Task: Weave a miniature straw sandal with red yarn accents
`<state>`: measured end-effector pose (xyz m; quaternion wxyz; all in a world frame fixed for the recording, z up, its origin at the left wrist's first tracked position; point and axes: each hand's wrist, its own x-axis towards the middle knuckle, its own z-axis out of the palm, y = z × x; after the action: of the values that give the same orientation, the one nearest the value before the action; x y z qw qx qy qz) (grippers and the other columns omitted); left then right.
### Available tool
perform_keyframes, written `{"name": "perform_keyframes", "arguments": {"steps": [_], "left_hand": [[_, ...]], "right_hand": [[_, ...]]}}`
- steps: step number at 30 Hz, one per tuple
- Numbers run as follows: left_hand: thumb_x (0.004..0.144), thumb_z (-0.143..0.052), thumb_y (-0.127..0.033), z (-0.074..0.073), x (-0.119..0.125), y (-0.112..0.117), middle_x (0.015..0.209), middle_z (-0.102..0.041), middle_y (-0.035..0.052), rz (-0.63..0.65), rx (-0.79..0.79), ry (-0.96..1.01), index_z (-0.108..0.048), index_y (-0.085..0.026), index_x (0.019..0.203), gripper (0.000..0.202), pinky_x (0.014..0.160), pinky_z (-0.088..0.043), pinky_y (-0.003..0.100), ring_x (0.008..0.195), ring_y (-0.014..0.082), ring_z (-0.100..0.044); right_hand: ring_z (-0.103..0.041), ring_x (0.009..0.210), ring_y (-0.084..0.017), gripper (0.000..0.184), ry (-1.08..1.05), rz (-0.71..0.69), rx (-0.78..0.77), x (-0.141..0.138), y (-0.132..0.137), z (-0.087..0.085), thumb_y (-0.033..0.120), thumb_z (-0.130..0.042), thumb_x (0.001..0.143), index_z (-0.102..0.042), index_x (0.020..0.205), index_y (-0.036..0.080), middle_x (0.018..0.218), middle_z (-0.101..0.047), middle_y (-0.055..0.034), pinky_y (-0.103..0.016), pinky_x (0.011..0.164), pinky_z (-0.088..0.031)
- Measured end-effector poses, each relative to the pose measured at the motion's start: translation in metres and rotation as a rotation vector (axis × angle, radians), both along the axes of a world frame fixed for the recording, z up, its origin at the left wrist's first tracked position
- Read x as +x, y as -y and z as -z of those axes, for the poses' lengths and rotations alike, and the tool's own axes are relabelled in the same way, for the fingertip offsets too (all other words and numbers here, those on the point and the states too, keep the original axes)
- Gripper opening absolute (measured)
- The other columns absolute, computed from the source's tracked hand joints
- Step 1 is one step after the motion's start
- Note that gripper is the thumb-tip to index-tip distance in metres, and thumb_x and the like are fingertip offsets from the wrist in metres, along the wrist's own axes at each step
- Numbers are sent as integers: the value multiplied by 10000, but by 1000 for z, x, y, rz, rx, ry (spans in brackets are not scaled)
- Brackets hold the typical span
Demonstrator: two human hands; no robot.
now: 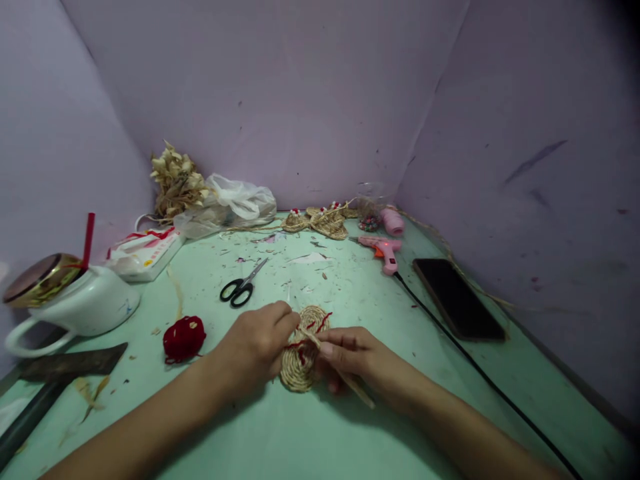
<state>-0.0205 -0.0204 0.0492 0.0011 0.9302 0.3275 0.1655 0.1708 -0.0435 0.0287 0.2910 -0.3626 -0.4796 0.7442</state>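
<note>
A small woven straw sandal sole (pixel 301 363) lies on the green table (pixel 320 427) between my hands, with red yarn (pixel 320 325) threaded across it. My left hand (pixel 257 347) is closed, fingers pinching the sole's left edge and the yarn. My right hand (pixel 353 357) is closed on a straw strip (pixel 357 389) that runs from the sole toward me. A ball of red yarn (pixel 184 338) sits to the left of my left hand.
Black scissors (pixel 243 287) lie beyond my hands. A pink glue gun (pixel 384 252) with a black cord (pixel 480 373), a dark phone (pixel 457 298), finished straw sandals (pixel 325 221), a plastic bag (pixel 235 203), dried straw (pixel 175 179), a white cup (pixel 75 303) and a packet (pixel 145 252) ring the table.
</note>
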Motion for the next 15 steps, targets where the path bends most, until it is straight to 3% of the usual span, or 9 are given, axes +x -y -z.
{"name": "perform_keyframes", "arguments": {"steps": [4,8,13,15], "left_hand": [[613,-374,2,-6,-15,-14,801,-552,82,-39,80,27,-530,-126,907,357,585,-430,255,722,171,-530],[658,-377,-5,-13,-26,-20,824,-561,75,17,115,121,-520,-140,933,338,595,-431,242,730,156,-536],[721,-386,-16,-15,-33,-23,865,-581,76,44,93,241,-522,-157,952,303,652,-442,235,778,140,-549],[736,-388,-22,-15,-34,-24,856,-583,73,22,73,248,-530,-153,945,285,652,-439,233,771,137,-548]], "right_hand": [[-454,605,-73,249,12,-48,127,7,-5,-8,241,-680,639,-632,860,136,725,-538,6,-177,522,-348],[-444,561,-82,266,41,27,107,10,-9,-7,294,-650,667,-659,887,144,708,-553,1,-216,520,-369],[-537,721,-126,549,58,123,175,19,-13,-5,210,-719,589,-563,1115,193,918,-611,-47,-255,642,-407],[-544,681,-116,476,38,130,162,22,-14,-6,200,-723,578,-602,1038,193,854,-625,-35,-244,611,-404]]}}
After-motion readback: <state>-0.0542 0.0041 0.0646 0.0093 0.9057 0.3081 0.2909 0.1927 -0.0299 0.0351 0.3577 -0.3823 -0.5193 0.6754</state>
